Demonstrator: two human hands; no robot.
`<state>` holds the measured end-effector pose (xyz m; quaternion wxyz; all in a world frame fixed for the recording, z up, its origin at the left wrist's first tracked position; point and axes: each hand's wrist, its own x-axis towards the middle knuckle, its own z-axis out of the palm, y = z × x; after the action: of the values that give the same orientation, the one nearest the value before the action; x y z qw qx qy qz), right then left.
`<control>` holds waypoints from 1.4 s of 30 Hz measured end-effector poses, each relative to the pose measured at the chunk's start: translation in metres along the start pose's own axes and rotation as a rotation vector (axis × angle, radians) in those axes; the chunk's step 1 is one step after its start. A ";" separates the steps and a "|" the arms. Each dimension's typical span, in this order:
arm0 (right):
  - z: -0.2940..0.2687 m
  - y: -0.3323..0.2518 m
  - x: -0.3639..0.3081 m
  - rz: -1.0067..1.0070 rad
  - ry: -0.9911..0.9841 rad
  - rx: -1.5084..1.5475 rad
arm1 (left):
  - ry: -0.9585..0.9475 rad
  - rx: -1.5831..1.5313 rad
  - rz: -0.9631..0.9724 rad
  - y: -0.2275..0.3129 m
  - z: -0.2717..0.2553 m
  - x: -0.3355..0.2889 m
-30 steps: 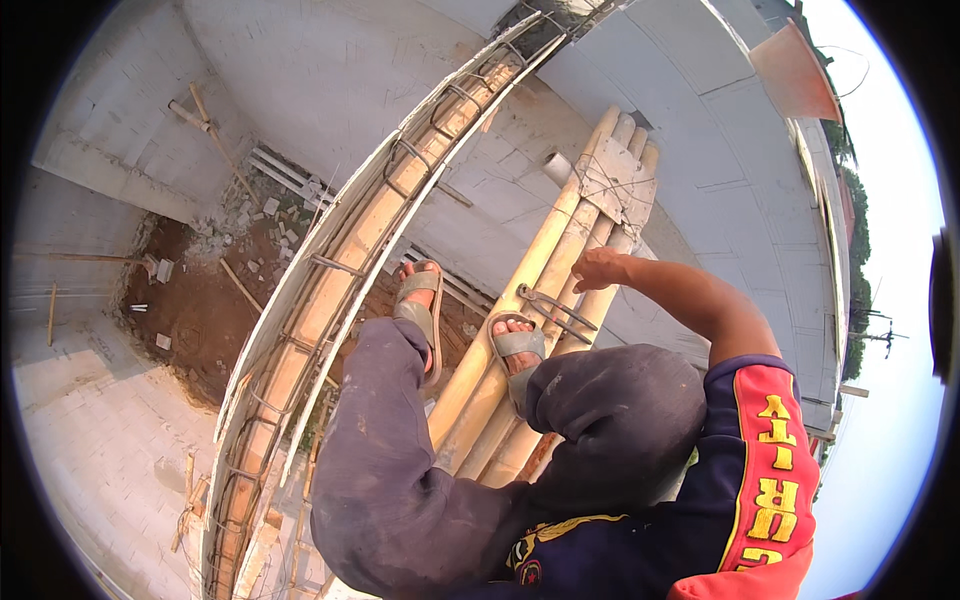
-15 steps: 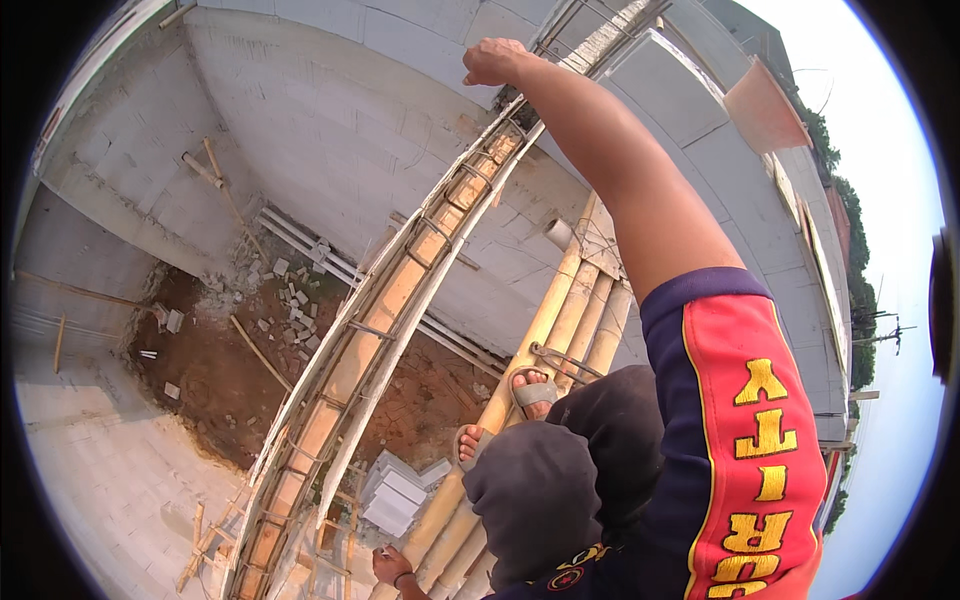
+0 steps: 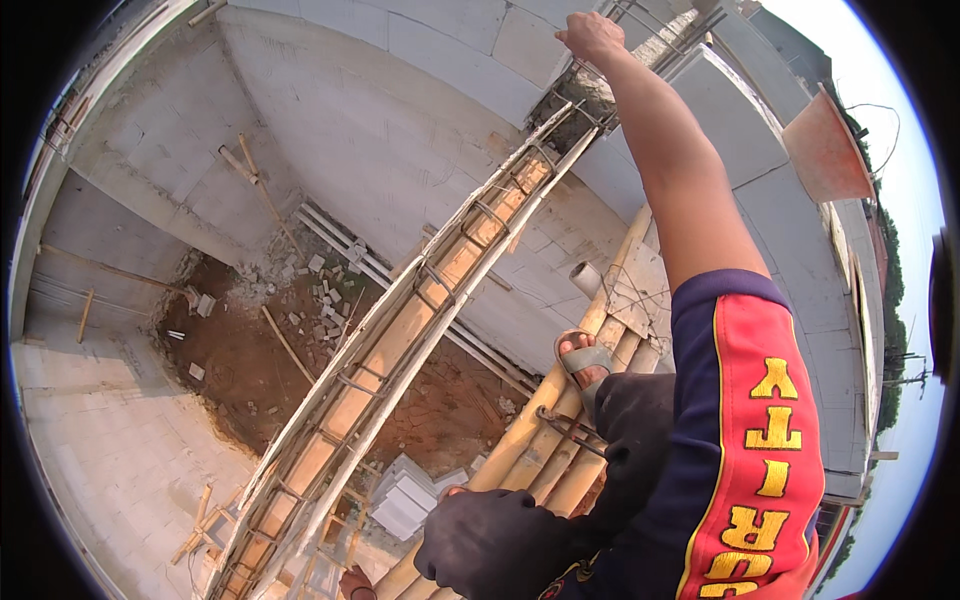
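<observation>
At the far end of a long wooden beam form (image 3: 405, 335), my right hand (image 3: 592, 38) is closed above steel bars (image 3: 640, 22) sticking out of the wall top. Whatever its fingers hold, if anything, is hidden. My right arm stretches across the view in a red and navy sleeve. Inside the narrow form lies a rebar cage with bent stirrups (image 3: 432, 285). Low in the picture my left hand (image 3: 355, 582) shows only in part, close to the bamboo poles (image 3: 520, 445); its fingers are not clear. A sandalled foot (image 3: 583, 360) rests on the bamboo.
A deep pit with a brown earth floor (image 3: 250, 350) and scattered block rubble lies left of the form. Grey block walls (image 3: 370, 110) surround it. White blocks (image 3: 403, 495) are stacked below. An orange-pink bucket (image 3: 828, 150) stands on the right wall. A bent steel rod (image 3: 570, 430) crosses the bamboo.
My right hand has moved farther away and rightward, toward the wall-top bars. My knees have shifted left and down, and my left hand has sunk toward the lower edge. The view has turned slightly.
</observation>
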<state>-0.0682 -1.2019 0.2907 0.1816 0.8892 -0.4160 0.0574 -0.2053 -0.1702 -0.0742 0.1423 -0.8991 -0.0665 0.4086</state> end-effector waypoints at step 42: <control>-0.156 0.006 0.240 -0.574 0.765 0.138 | 0.115 -0.021 -0.165 0.007 -0.312 -0.188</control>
<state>0.0909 -1.3202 0.4978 0.2706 0.8931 -0.0525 0.3555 -0.0934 -0.2841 0.2533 0.1698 -0.9140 -0.1361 0.3423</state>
